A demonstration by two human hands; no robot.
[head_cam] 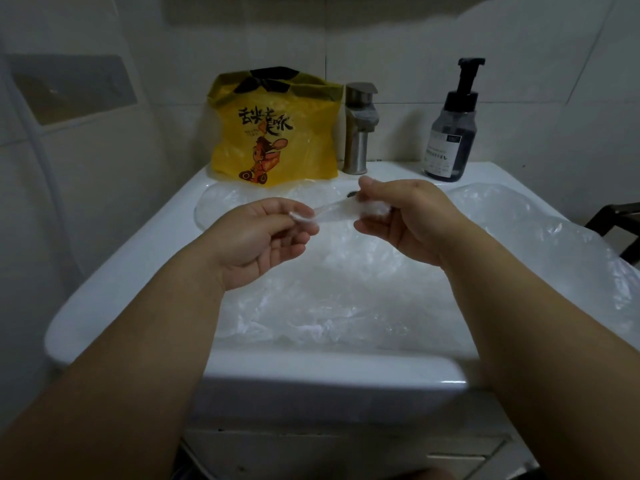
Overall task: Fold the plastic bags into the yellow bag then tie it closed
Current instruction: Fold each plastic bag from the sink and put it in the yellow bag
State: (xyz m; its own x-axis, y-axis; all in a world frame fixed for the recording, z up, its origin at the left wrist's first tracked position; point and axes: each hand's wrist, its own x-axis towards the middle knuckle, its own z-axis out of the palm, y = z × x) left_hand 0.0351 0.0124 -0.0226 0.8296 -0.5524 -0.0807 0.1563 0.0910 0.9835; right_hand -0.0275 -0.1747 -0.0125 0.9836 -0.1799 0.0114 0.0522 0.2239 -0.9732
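head view: left hand (263,237) and right hand (405,220) pinch twisted clear bag (334,213); faucet (358,133), yellow bag (277,133) behind.

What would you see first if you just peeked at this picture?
The bright yellow bag with a cartoon figure stands at the back of the sink, beside the tap. In front of it, the left hand and right hand pinch a twisted clear plastic bag stretched between them. More crumpled clear plastic fills the basin below.
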